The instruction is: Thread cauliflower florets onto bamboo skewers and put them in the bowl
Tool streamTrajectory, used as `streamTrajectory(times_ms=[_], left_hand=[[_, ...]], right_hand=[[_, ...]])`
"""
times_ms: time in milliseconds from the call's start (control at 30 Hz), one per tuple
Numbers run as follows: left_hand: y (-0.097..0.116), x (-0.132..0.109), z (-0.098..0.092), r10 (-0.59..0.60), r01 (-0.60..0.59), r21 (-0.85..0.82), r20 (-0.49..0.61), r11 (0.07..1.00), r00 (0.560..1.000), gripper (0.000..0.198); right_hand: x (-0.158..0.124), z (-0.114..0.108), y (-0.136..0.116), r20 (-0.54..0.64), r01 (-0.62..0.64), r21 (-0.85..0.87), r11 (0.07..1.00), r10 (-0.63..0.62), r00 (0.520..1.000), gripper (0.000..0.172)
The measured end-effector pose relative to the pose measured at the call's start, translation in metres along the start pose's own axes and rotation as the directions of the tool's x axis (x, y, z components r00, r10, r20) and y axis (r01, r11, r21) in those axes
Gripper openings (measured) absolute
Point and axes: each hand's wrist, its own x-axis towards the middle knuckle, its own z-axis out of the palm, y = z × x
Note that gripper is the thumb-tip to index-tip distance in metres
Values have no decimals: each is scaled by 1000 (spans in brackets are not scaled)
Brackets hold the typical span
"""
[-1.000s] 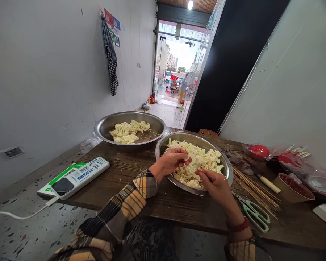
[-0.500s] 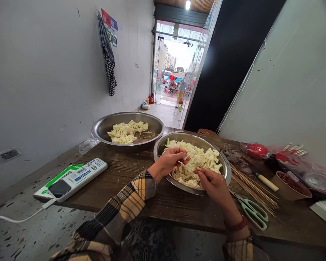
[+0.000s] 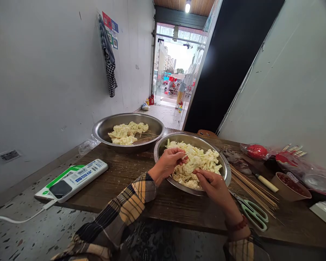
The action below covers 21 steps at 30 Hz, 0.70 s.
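Over the near steel bowl [image 3: 226,161] of loose cauliflower pieces, my left hand [image 3: 170,160] pinches a pale cauliflower floret [image 3: 188,164]. My right hand [image 3: 212,183] is closed just below and right of it, fingers curled toward the same floret; a thin skewer seems to run from it into the floret, though I cannot be sure. A second steel bowl [image 3: 104,127] at the back left holds several skewered cauliflower pieces.
A bundle of bamboo skewers [image 3: 254,189], green-handled scissors [image 3: 254,213] and a knife [image 3: 266,183] lie right of the near bowl. Plastic bags, a paper cup [image 3: 289,185] of red sauce stand further right. A box with a phone [image 3: 72,178] lies at the table's left end.
Both hands stay over the near bowl; the left hand has turned the floret slightly and the right hand has edged closer to it.
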Motion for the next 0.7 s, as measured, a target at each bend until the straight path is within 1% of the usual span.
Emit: streamTrajectory(times_ms=[167,333,433,567,700], left_hand=[[-2,0,-2,41,-41,5,17,999,999,21],[-1,-1,-1,57,-57,-10,5,998,998,24],[1,-2,0,19,-18,-23,13,1000,1000,26],[3,-2,1,-50,51,-33,39,998,998,29],[2,0,-1,-50,50,13,44,999,998,32]], right_hand=[[0,0,1,3,-15,8,1000,15,1000,36],[0,-1,1,-8,-9,19,1000,9,1000,34],[-1,0,2,-19,-8,17,1000,9,1000,34],[-1,1,5,-12,-41,-10,999,41,999,37],[-1,1,3,-10,-47,-16,999,47,999,36]])
